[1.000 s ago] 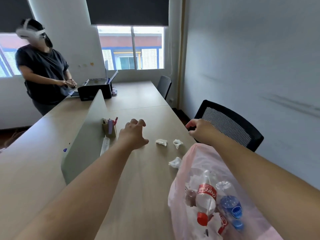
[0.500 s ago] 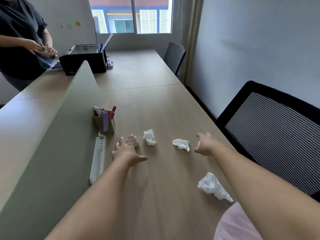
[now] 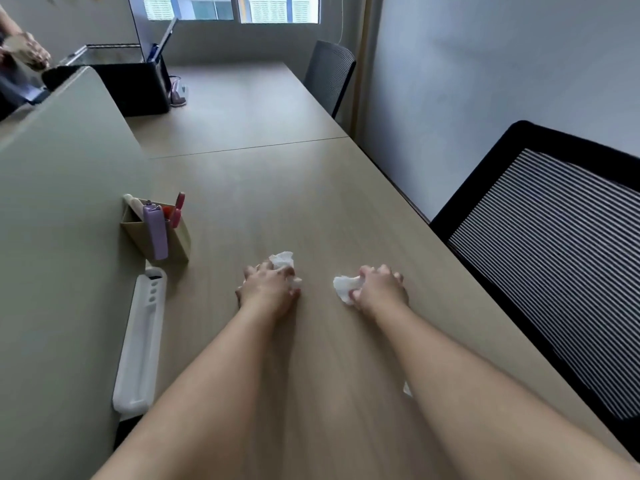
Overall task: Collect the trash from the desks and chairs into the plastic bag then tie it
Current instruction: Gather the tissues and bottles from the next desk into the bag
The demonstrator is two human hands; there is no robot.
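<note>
Crumpled white tissue wad [image 3: 282,260] sits at the centre of the frame on the pale wood-grain desk [image 3: 277,188]. A second crumpled white tissue [image 3: 343,288] lies just to its right.

In the upper left corner, another person's hands [image 3: 26,51] show, blurred. Just right of them a black box-shaped machine [image 3: 138,84] stands at the far end of the desk. A tall grey-green divider panel [image 3: 62,220] fills the left side of the frame. At its base stands a brown cardboard pen holder [image 3: 180,242] with a lilac item and something red-handled in it. Lower down along the panel lies a long white plastic tray [image 3: 140,341].

At centre, the left hand [image 3: 268,289] lies palm down with its fingers curled over the tissue wad. It is grasping the wad, and white paper shows past the fingertips and at the thumb side. The right hand [image 3: 379,289] is near it, with its thumb and curled fingers pinching the second tissue, which touches the desk. Lower down, a small white scrap [image 3: 407,389] peeks out beside the right forearm, mostly hidden.

A grey mesh-backed chair [image 3: 329,74] stands by the desk's far edge at upper centre-right. A black chair with a striped mesh back [image 3: 536,271] fills the right of the frame, close to the desk edge.
</note>
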